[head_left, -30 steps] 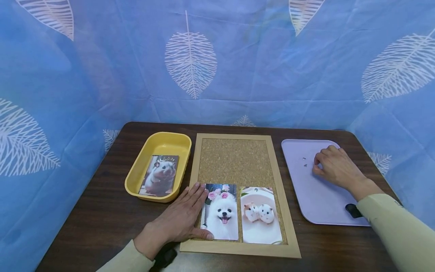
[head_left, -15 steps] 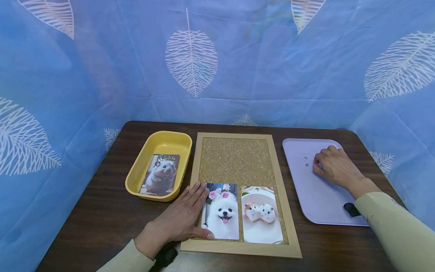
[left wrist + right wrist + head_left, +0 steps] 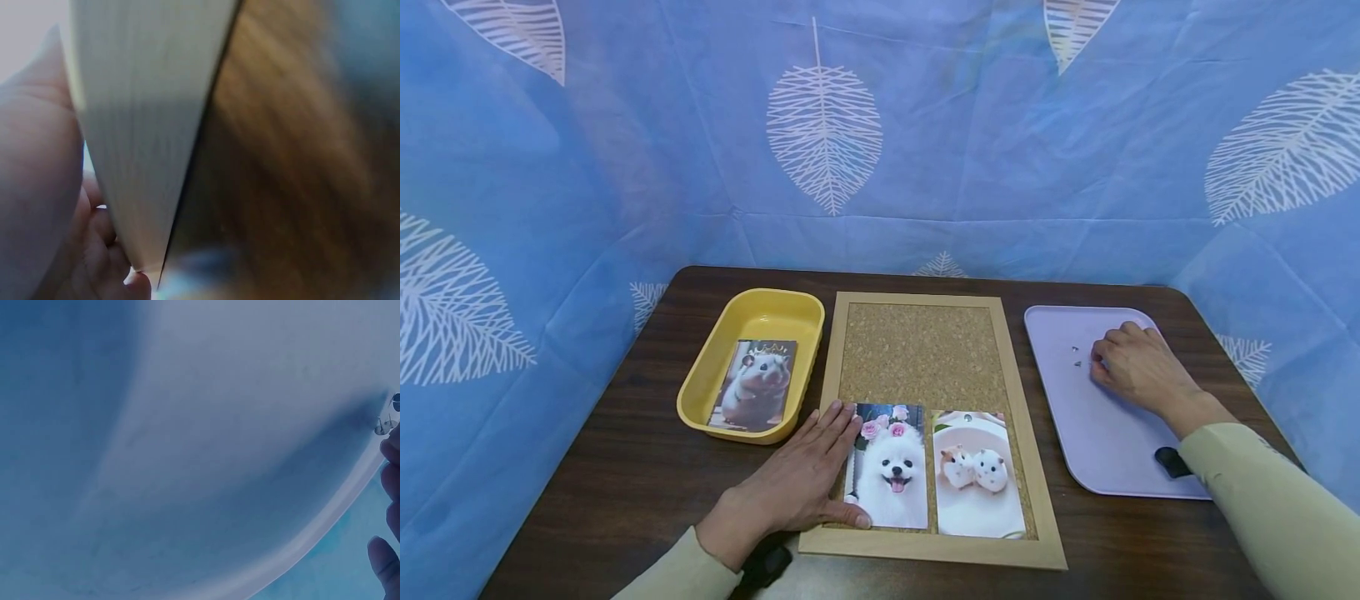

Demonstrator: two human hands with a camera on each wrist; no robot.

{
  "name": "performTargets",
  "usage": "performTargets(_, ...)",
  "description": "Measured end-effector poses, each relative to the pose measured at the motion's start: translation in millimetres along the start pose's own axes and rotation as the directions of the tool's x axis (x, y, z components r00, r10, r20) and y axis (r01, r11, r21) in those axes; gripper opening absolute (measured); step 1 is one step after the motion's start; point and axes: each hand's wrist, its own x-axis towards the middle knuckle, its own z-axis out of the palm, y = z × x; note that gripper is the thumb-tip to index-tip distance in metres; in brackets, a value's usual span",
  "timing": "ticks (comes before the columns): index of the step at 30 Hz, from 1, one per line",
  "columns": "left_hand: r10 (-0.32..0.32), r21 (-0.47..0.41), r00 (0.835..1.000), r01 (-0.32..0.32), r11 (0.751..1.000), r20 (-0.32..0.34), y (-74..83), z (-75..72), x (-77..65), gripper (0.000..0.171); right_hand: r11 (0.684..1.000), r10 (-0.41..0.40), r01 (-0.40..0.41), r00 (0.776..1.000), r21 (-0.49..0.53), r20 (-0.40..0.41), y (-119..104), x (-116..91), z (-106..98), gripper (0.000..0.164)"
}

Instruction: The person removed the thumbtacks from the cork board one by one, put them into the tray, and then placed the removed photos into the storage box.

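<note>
My left hand (image 3: 793, 479) lies with its fingers straight across the left side of the wood-framed corkboard (image 3: 921, 350), touching the edge of a white dog photo (image 3: 891, 471). Beside that photo is one of two hamsters (image 3: 977, 479), with a small thumbtack (image 3: 967, 418) at its top. Over the lilac tray (image 3: 1120, 454) my right hand (image 3: 1138, 367) bends its fingers down to the surface. Loose metal thumbtacks (image 3: 1077, 363) lie just left of it. In the right wrist view, thumbtacks (image 3: 381, 428) show close to its fingertips; whether one is pinched is hidden.
A yellow tray (image 3: 700, 379) at the left holds a photo of a crowned hamster (image 3: 754, 387). Everything stands on a dark wooden table (image 3: 625, 467). Blue leaf-print cloth (image 3: 970, 133) hangs behind and at both sides.
The view has shifted very slightly. My right hand stays at the same spot on the tray, with only small movement; the left hand keeps its place on the board.
</note>
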Motion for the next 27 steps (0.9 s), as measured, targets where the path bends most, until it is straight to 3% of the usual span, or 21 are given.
performTargets(6,0.001,-0.001,1.000,-0.001,1.000,0.012,-0.3,0.0,-0.6,0.125,0.999,0.051,-0.051,0.998,0.008,-0.048,-2.5,0.1,-2.9,0.011)
performTargets(12,-0.001,0.003,1.000,0.001,1.000,0.013,-0.2,0.9,-1.7,0.125,0.991,0.132,-0.120,0.961,0.064,-0.242,-21.3,7.1,-11.7,0.010)
performTargets(14,-0.002,0.005,1.000,0.002,1.000,0.010,0.1,0.7,-2.3,0.125,0.987,0.150,-0.127,0.940,0.096,-0.306,-34.6,12.6,-17.1,0.010)
performTargets(18,-0.003,-0.003,1.000,0.003,1.000,0.007,-0.1,-0.7,-3.3,0.125,0.974,0.188,-0.127,0.918,0.190,-0.349,-68.8,26.2,-28.2,0.010)
performTargets(23,-0.018,-0.029,1.000,0.019,0.999,0.014,2.2,-3.1,-1.6,0.123,0.949,0.181,-0.072,0.921,0.308,-0.344,-115.5,41.8,-37.5,0.010)
performTargets(27,-0.024,-0.017,1.000,0.024,1.000,0.009,6.9,-3.4,3.4,0.121,0.926,0.153,-0.035,0.945,0.376,-0.290,-151.0,50.3,-42.1,0.011)
